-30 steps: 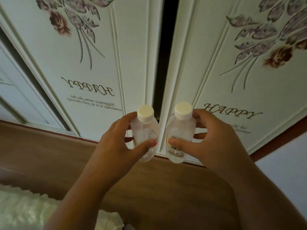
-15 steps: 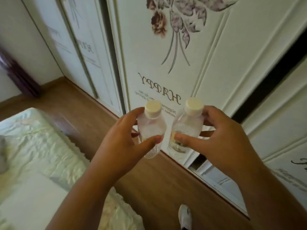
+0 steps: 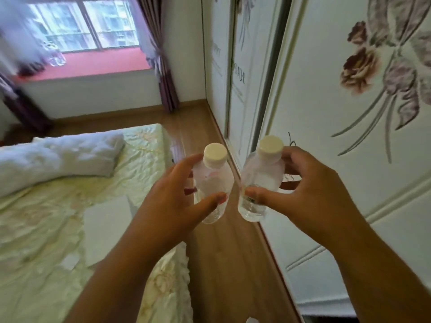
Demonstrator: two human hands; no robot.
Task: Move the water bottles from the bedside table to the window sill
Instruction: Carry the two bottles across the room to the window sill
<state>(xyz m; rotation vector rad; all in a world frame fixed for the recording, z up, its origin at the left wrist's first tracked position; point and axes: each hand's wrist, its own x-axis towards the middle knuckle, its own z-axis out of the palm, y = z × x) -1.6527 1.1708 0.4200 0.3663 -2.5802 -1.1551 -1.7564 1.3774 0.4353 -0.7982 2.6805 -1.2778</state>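
Clear bottles: left hand point(image 3: 172, 206) grips one point(image 3: 213, 183), right hand point(image 3: 310, 197) another point(image 3: 260, 180); fingers partly hidden.

Ahead of you a strip of bare wooden floor point(image 3: 200, 127) runs toward the far window sill point(image 3: 93, 66), hemmed by the bed point(image 3: 58, 206) on the left and the wardrobe doors point(image 3: 326, 136) on the right. A clear bottle point(image 3: 56, 57) occupies the sill's left part; curtains point(image 3: 163, 73) hang at its ends.

Motion blur smears the window sill point(image 3: 93, 64) and the clear things point(image 3: 54, 57) standing on it, too vague to identify. The wardrobe point(image 3: 326, 113) lettering is unreadable.
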